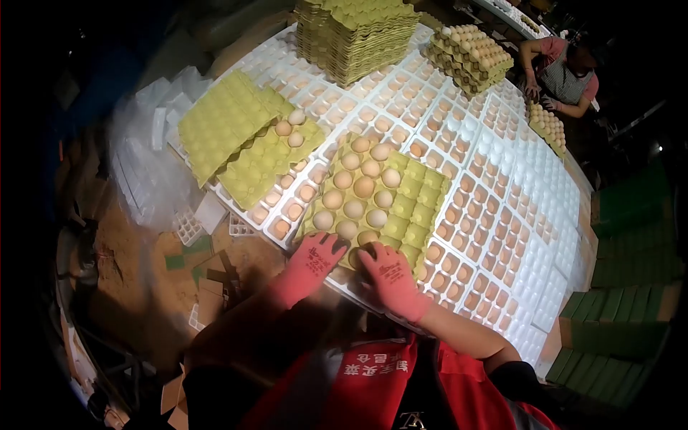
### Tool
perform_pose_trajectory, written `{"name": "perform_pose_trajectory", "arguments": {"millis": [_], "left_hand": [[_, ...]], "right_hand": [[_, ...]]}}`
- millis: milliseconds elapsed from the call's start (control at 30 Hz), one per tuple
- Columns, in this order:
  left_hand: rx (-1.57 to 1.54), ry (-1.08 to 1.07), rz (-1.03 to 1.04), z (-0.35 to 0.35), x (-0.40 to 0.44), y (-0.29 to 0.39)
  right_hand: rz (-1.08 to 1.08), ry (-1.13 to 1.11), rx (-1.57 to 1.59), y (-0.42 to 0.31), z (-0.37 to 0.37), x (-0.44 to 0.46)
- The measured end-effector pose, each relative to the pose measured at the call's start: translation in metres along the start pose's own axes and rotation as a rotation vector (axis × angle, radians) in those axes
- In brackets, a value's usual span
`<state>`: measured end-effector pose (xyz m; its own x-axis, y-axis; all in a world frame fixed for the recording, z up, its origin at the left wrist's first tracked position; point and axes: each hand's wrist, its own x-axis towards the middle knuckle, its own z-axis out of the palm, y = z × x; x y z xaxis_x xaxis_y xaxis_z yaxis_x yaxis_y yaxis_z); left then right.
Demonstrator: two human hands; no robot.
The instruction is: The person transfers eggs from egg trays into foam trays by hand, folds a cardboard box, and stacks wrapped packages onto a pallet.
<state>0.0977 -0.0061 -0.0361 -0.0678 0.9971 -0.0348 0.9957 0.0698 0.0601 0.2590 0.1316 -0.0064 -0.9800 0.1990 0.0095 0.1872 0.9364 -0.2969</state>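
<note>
A yellow-green moulded egg tray (pixel 407 222) lies in front of me, with eggs (pixel 364 188) in its left and middle cups. Both my hands wear pink gloves with dark fingertips. My left hand (pixel 315 261) is at the tray's near left edge, its fingers curled down beside a pale egg (pixel 347 229); what is under them is hidden. My right hand (pixel 390 274) is close by on the right, fingers bent over an egg (pixel 368 237) in the near row. That egg is partly covered by the fingers.
White plastic trays of eggs (pixel 459 215) spread under and beyond the egg tray. More yellow-green trays (pixel 222 122) lie left, one holding 3 eggs. A tall tray stack (pixel 358 43) and a stack with eggs (pixel 469 61) stand behind. A co-worker (pixel 566 75) handles eggs at far right.
</note>
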Motion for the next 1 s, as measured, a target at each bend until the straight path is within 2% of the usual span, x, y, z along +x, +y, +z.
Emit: {"name": "perform_pose_trajectory", "arguments": {"millis": [67, 100, 200, 233, 267, 333, 367, 400, 467, 500, 533, 600, 633, 667, 700, 733, 767, 800, 833, 867, 933, 967, 1000], "left_hand": [[0.122, 0.006, 0.016, 0.006, 0.003, -0.004], [0.233, 0.113, 0.076, 0.003, 0.002, -0.005], [-0.263, 0.022, 0.066, -0.023, 0.016, -0.020], [-0.547, -0.026, -0.098, -0.035, 0.019, -0.025], [-0.972, -0.021, -0.292, -0.040, 0.012, -0.025], [-1.814, 0.130, -0.500, -0.035, 0.009, -0.033], [-1.813, 0.121, -0.436, -0.033, 0.011, -0.038], [-1.438, 0.063, -0.385, -0.034, 0.017, -0.036], [-0.681, -0.016, -0.267, -0.046, 0.041, -0.021], [-0.363, 0.012, -0.136, -0.040, 0.042, -0.015], [-0.047, -0.074, 0.011, -0.023, 0.051, -0.016], [0.111, -0.034, 0.151, -0.009, 0.056, -0.023], [-0.149, -0.029, 0.011, -0.019, 0.055, -0.025], [-0.414, -0.023, -0.129, -0.037, 0.052, -0.026], [-0.681, -0.021, -0.269, -0.045, 0.049, -0.027], [-1.320, -0.016, -0.460, -0.036, 0.039, -0.036], [-1.644, 0.016, -0.472, -0.041, 0.040, -0.041], [-1.973, 0.037, -0.490, -0.045, 0.037, -0.042], [-1.698, -0.032, -0.451, -0.048, 0.042, -0.046], [-0.998, 0.241, -0.184, -0.034, 0.053, -0.042], [-0.119, 0.165, -0.079, -0.032, 0.069, -0.030], [-0.077, 0.156, -0.088, -0.008, 0.079, -0.039], [-0.035, 0.149, -0.082, 0.018, 0.098, -0.046]], "right_hand": [[0.007, -0.016, -0.218, -0.002, 0.027, 0.001], [-0.002, 0.091, -0.139, 0.000, 0.035, 0.002], [0.238, 0.124, 0.521, 0.012, 0.011, 0.004], [0.409, 0.111, 0.922, 0.018, -0.014, -0.001], [0.425, 0.230, 1.260, 0.038, -0.006, 0.000], [0.480, 0.271, 1.217, 0.060, -0.001, -0.003], [0.405, 0.197, 0.737, 0.046, -0.015, 0.002], [0.364, 0.118, 0.390, 0.025, -0.026, 0.008], [0.282, 0.014, -0.056, 0.026, 0.020, 0.023], [0.236, 0.066, -0.040, 0.028, 0.021, 0.025], [0.257, 0.066, 0.087, 0.031, 0.010, 0.027], [0.299, 0.054, 0.346, 0.040, -0.019, 0.024], [0.466, 0.116, 0.805, 0.059, -0.010, 0.018], [0.515, 0.101, 1.150, 0.076, -0.019, 0.014], [0.465, 0.153, 1.242, 0.082, -0.022, 0.012], [0.416, 0.215, 1.338, 0.087, -0.022, 0.011], [0.283, 0.246, 0.903, 0.086, -0.024, 0.019], [0.338, 0.213, 0.658, 0.074, -0.022, 0.021], [0.305, 0.171, 0.332, 0.058, -0.022, 0.028], [0.271, 0.134, -0.004, 0.045, -0.022, 0.038], [0.331, 0.044, -0.244, 0.049, 0.010, 0.062], [0.275, 0.230, -0.211, 0.053, 0.018, 0.063], [0.249, 0.453, -0.489, 0.055, 0.031, 0.065]]}}
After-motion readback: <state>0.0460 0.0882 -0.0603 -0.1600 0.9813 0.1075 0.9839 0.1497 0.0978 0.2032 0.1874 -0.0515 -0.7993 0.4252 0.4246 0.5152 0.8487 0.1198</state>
